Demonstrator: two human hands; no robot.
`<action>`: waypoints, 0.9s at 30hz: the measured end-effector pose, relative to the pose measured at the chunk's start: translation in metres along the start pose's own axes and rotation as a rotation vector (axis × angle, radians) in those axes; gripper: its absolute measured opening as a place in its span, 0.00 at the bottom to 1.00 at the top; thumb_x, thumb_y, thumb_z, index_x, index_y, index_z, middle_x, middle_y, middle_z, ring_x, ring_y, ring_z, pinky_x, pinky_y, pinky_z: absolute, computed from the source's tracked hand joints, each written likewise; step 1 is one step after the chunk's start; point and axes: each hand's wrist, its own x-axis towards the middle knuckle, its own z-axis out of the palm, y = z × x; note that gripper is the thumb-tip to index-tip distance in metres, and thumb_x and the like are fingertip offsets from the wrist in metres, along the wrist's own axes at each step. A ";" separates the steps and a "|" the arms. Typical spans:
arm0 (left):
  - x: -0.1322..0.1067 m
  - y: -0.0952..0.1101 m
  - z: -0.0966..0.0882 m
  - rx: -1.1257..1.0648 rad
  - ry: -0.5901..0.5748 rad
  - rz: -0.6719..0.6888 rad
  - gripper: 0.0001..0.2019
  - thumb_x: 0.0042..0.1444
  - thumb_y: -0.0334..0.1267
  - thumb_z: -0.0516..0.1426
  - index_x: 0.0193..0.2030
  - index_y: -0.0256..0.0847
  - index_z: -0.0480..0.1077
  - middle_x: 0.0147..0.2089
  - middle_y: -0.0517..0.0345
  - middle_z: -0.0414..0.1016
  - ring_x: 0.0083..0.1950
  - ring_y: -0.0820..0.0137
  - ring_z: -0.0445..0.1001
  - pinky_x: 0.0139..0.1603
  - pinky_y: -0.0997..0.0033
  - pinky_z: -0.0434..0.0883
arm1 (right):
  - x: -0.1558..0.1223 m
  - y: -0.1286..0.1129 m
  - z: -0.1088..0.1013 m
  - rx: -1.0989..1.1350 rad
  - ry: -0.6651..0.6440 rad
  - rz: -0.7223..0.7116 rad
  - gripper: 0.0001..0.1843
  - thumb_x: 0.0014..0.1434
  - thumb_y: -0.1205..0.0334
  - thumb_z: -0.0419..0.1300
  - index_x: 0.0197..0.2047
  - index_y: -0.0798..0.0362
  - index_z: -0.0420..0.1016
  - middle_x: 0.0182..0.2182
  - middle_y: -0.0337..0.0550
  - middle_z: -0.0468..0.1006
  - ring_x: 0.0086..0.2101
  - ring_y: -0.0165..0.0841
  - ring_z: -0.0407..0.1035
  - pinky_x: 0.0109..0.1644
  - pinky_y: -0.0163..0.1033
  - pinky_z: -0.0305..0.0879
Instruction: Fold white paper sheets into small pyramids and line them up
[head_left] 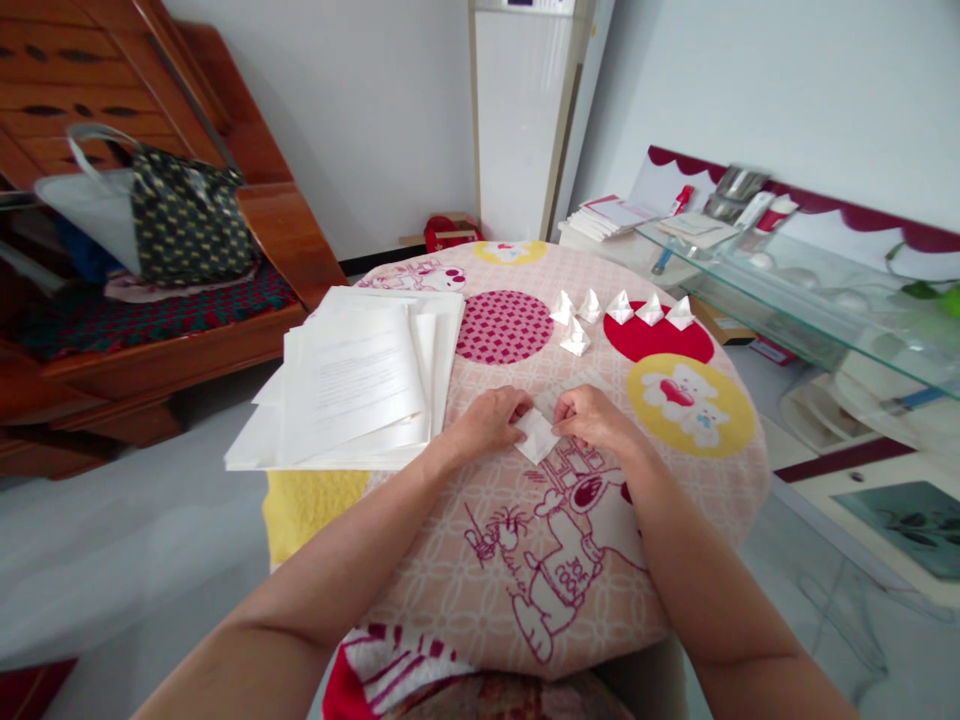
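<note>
"Where does the folded paper (pixel 537 440) sit from the two hands?"

"Right between them, low on the surface (pixel 450 570), toward the person. The left hand (pixel 491 418) meets it from the left, the right hand (pixel 592 415) from the right."

"Is one of them nearer?"

"Neither, as I see it; both touch it, at opposite sides."

"And its long axis?"

"I can't pick one out. It looks about as wide as it is long and lies cornerwise, one corner pointing to the near side. The line that matters runs across it, left to right, from one grip to the other."

"How do the hands stand?"

"Left thumb and fingers pinch the left edge; right thumb and fingers pinch the right corner. Whether any fingertip goes inside a fold, I can't tell."

"What's around them?"

"Six small white paper shapes (pixel 576 340) stand beyond the right hand, five in a row on the far side and one a little nearer. The stack of sheets (pixel 345 385) lies to the left, beyond the left forearm."
</note>
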 end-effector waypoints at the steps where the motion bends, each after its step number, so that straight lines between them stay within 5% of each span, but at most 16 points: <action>1: 0.002 0.000 0.000 -0.032 -0.012 -0.035 0.17 0.44 0.28 0.64 0.44 0.39 0.76 0.36 0.58 0.77 0.36 0.68 0.73 0.38 0.70 0.68 | 0.000 -0.001 0.000 -0.004 0.001 -0.002 0.11 0.49 0.75 0.66 0.23 0.53 0.70 0.13 0.33 0.69 0.13 0.27 0.64 0.17 0.31 0.55; 8: 0.012 0.004 -0.001 -0.129 -0.039 -0.156 0.14 0.43 0.28 0.65 0.40 0.37 0.76 0.28 0.63 0.74 0.30 0.71 0.70 0.32 0.71 0.61 | 0.002 0.002 -0.001 -0.021 -0.006 -0.029 0.10 0.47 0.75 0.66 0.23 0.53 0.72 0.14 0.33 0.71 0.15 0.28 0.65 0.20 0.33 0.56; 13: 0.007 0.002 -0.003 -0.188 -0.032 -0.138 0.06 0.44 0.31 0.65 0.27 0.38 0.71 0.23 0.66 0.68 0.26 0.74 0.65 0.29 0.71 0.57 | 0.002 0.006 -0.007 0.050 -0.040 -0.057 0.06 0.46 0.71 0.67 0.25 0.53 0.75 0.16 0.35 0.74 0.17 0.28 0.66 0.21 0.32 0.57; 20: 0.005 -0.014 -0.009 -0.576 0.267 -0.006 0.14 0.51 0.44 0.66 0.28 0.38 0.66 0.24 0.66 0.64 0.26 0.77 0.60 0.27 0.74 0.56 | 0.007 0.012 -0.010 0.314 -0.002 -0.221 0.10 0.49 0.56 0.67 0.28 0.54 0.79 0.21 0.40 0.78 0.22 0.29 0.70 0.27 0.33 0.65; 27: 0.006 -0.013 -0.008 -0.823 0.274 0.048 0.18 0.48 0.47 0.69 0.31 0.37 0.67 0.26 0.64 0.66 0.26 0.78 0.62 0.26 0.75 0.57 | 0.007 0.006 0.000 0.298 0.155 -0.336 0.19 0.53 0.49 0.66 0.21 0.55 0.76 0.19 0.39 0.74 0.23 0.29 0.65 0.27 0.33 0.57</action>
